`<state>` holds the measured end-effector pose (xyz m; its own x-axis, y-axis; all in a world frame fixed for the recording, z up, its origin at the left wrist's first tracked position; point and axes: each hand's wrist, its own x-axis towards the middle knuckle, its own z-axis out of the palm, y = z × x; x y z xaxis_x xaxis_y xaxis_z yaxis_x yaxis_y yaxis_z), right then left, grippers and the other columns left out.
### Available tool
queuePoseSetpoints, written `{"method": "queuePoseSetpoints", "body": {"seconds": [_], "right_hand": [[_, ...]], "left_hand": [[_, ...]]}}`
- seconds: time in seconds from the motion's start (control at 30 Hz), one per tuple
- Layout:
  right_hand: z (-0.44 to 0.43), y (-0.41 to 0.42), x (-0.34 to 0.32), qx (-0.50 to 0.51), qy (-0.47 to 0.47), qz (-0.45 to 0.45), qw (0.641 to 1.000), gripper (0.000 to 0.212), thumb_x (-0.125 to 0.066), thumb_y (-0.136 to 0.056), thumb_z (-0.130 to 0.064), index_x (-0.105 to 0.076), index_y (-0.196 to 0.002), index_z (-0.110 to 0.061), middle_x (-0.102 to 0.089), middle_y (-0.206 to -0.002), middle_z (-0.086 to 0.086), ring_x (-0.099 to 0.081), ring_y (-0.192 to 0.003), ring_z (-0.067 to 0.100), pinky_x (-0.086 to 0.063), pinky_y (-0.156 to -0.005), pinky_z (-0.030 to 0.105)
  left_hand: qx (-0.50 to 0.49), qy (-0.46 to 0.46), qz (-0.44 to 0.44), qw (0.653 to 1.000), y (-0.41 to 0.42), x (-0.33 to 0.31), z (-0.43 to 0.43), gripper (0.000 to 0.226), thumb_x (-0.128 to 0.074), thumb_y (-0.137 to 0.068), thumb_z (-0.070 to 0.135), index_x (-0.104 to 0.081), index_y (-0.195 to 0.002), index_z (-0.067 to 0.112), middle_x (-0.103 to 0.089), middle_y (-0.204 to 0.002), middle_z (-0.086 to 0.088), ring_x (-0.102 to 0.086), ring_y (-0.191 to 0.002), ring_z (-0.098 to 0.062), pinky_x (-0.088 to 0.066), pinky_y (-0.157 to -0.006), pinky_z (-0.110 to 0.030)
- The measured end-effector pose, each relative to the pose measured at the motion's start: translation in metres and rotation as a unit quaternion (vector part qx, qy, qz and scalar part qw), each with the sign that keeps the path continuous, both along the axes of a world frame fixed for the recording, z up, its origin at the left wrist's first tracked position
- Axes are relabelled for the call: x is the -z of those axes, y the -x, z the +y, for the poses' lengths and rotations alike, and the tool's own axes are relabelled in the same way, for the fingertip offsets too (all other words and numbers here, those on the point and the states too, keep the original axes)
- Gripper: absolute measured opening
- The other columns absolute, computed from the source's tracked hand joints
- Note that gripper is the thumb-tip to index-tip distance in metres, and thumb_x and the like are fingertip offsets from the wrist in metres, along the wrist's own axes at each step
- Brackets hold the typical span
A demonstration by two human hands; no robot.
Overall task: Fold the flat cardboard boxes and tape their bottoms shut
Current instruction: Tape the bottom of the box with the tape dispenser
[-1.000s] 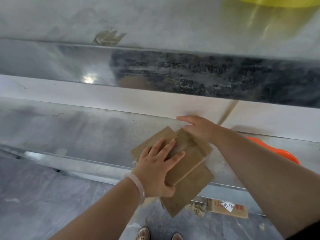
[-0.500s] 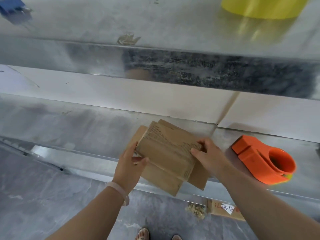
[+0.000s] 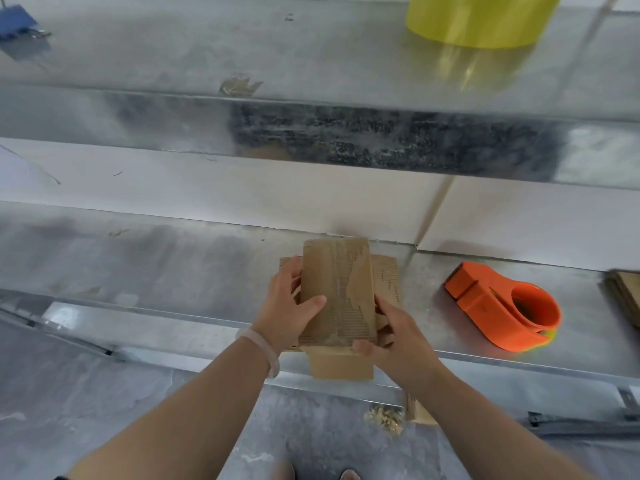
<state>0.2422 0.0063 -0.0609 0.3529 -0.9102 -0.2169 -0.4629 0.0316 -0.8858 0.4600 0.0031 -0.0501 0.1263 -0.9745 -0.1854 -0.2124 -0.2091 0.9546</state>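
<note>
1. The left hand [image 3: 287, 306] grips the left edge of a cardboard box [image 3: 336, 289], with the thumb laid across the top face and the fingers curled round the side.
2. The right hand [image 3: 398, 337] holds the box at its near right corner, thumb on the near edge and fingers curled against the right side.
3. The box is folded nearly flat. It sits between the two hands over the near edge of the metal worktop [image 3: 173, 265], with flaps sticking out on the right and the near side.
4. A pale bracelet [image 3: 259, 348] circles the left wrist.
5. An orange tape dispenser [image 3: 502, 306] lies on the worktop to the right, well apart from the box.
6. A stack of flat cardboard [image 3: 627, 296] shows at the right edge.
7. On a higher metal ledge [image 3: 311, 46] farther back stand a yellow tape roll [image 3: 481, 19] on the right and a blue object [image 3: 15, 22] at far left.
8. Cardboard scraps [image 3: 384, 417] lie on the grey floor [image 3: 104, 393] below.
</note>
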Motion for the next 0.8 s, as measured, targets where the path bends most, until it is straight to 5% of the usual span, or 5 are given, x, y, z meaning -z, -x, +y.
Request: {"method": "queuePoseSetpoints", "body": {"seconds": [0.1, 0.4, 0.53, 0.67, 0.8], "right_hand": [[0.003, -0.001, -0.004, 0.006, -0.014, -0.013, 1.000, 0.051, -0.073, -0.083, -0.033, -0.052, -0.126, -0.050, -0.067, -0.113, -0.020, -0.067, -0.097, 0.002, -0.055, -0.082, 0.023], [-0.008, -0.011, -0.008, 0.028, -0.047, -0.006, 0.998, 0.056, -0.072, -0.083, -0.032, -0.048, -0.133, -0.043, -0.066, -0.115, -0.022, -0.066, -0.101, 0.001, -0.053, -0.095, 0.034], [-0.012, 0.030, -0.011, 0.090, 0.039, 0.152, 0.983, 0.060, -0.067, -0.087, -0.031, -0.043, -0.141, -0.037, -0.049, -0.131, -0.016, -0.048, -0.125, 0.008, -0.040, -0.106, 0.033], [0.001, 0.094, -0.016, 0.270, 0.176, 0.255, 0.912, 0.060, -0.068, -0.084, -0.035, -0.048, -0.138, -0.019, -0.047, -0.142, 0.005, -0.038, -0.134, 0.025, -0.027, -0.111, 0.036], [-0.005, 0.142, -0.020, 0.277, 0.144, 0.390, 0.866, 0.070, -0.073, -0.080, -0.037, -0.042, -0.140, -0.018, -0.049, -0.141, 0.007, -0.034, -0.138, 0.028, -0.022, -0.117, 0.046]], "left_hand": [[0.008, -0.009, -0.037, 0.999, -0.005, 0.004, 0.027, 0.068, -0.077, -0.081, 0.025, -0.035, -0.131, 0.045, -0.045, -0.130, 0.008, -0.053, -0.117, -0.007, -0.054, -0.081, -0.018], [0.071, 0.003, -0.210, 0.975, -0.008, 0.009, 0.025, 0.061, -0.063, -0.093, 0.027, -0.038, -0.148, 0.024, -0.030, -0.148, 0.006, -0.041, -0.130, -0.011, -0.039, -0.111, -0.032], [0.063, -0.005, -0.277, 0.959, -0.009, 0.012, 0.021, 0.058, -0.060, -0.095, 0.029, -0.037, -0.148, 0.027, -0.023, -0.155, 0.004, -0.029, -0.138, -0.014, -0.027, -0.118, -0.032], [0.068, 0.051, -0.345, 0.935, 0.000, 0.006, 0.024, 0.056, -0.064, -0.091, 0.022, -0.046, -0.143, 0.026, -0.026, -0.156, -0.002, -0.027, -0.141, -0.030, -0.028, -0.117, -0.046], [0.056, 0.116, -0.384, 0.914, 0.012, -0.001, 0.022, 0.056, -0.069, -0.080, 0.010, -0.056, -0.133, 0.021, -0.042, -0.148, -0.007, -0.040, -0.133, -0.035, -0.034, -0.110, -0.052]]}}
